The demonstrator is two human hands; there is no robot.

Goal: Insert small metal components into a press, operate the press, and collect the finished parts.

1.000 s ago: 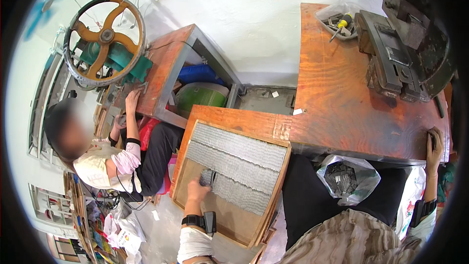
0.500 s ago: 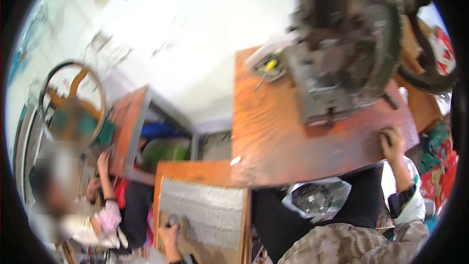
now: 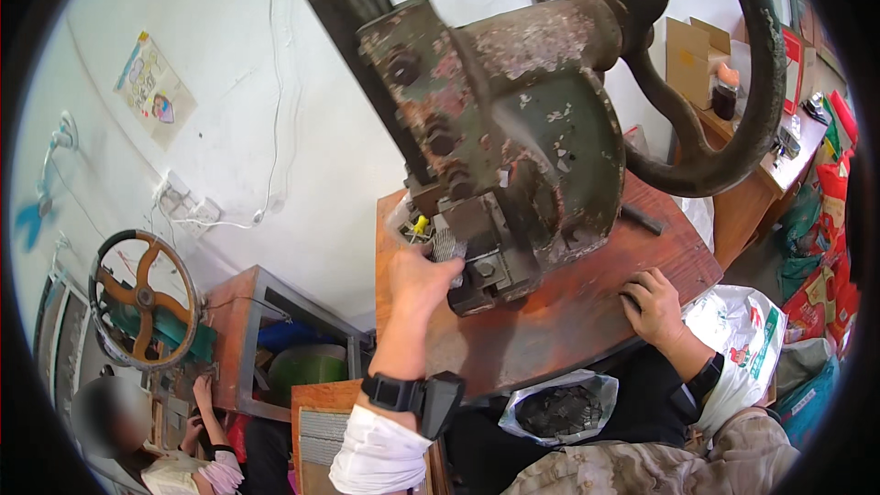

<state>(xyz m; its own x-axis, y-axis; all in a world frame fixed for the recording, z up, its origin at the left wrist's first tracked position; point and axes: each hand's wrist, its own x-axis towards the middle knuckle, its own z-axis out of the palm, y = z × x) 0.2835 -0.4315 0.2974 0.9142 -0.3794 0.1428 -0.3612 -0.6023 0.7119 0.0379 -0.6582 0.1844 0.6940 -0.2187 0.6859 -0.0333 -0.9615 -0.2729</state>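
My left hand is closed on a small ribbed stack of thin grey metal pieces, held against the left side of the press's die block. The press is a worn green cast-metal machine on a reddish-brown wooden table. My right hand rests on the tabletop near its right front edge, fingers loosely bent and apart, holding nothing. Behind my left hand sits a small dish of bits with a yellow-handled tool. A clear plastic bag of dark metal pieces lies on my lap.
The press's big handwheel stands at upper right. A wooden tray with grey metal rows is at lower left. A dark bar lies on the table. Another person sits at a second wheel press, far left.
My left hand has gone from the tray up to the press's die block, carrying metal pieces. My right hand stays on the table. The view has swung to the right.
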